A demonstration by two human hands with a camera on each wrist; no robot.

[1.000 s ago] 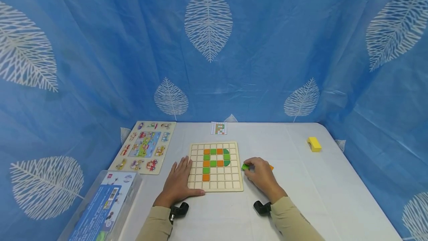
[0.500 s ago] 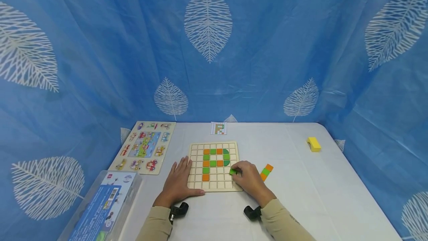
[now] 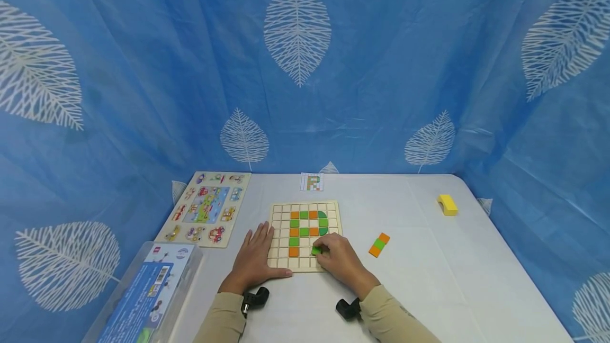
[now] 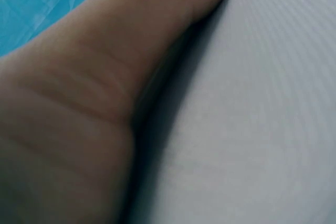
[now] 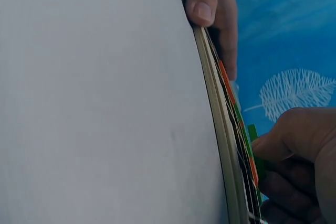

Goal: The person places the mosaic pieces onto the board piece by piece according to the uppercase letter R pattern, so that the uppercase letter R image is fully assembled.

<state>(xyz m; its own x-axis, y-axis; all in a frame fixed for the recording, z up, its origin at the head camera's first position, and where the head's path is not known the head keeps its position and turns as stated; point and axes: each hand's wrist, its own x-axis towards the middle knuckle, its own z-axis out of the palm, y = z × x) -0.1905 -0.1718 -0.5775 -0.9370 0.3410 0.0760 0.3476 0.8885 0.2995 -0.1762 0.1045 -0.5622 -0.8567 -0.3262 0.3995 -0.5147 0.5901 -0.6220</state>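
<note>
A wooden grid board (image 3: 329, 207) lies at the middle of the table, with orange and green tiles in its cells forming a P-like shape. My left hand (image 3: 254, 258) rests along the board's left edge, fingers straight, thumb along the front edge. Over the board's right half, my right hand (image 3: 343, 261) pinches a green tile (image 3: 316, 251) between thumb and fingers. In the right wrist view that green tile (image 5: 253, 129) stands just above the board; its contact with the cell is unclear. The left wrist view has only the thumb side of the left hand (image 4: 94, 72).
Right of the board lie orange and green tiles (image 3: 379, 244) in a short row. A small pattern card (image 3: 312, 182) sits behind it. To the left are a vehicle puzzle (image 3: 207, 205) and a clear plastic box (image 3: 152, 279). A yellow arch block (image 3: 448, 205) stands far right.
My right hand has carried the green tile leftward from beside the board to over its right half, uncovering the row of tiles on the table. The left hand has stayed put.
</note>
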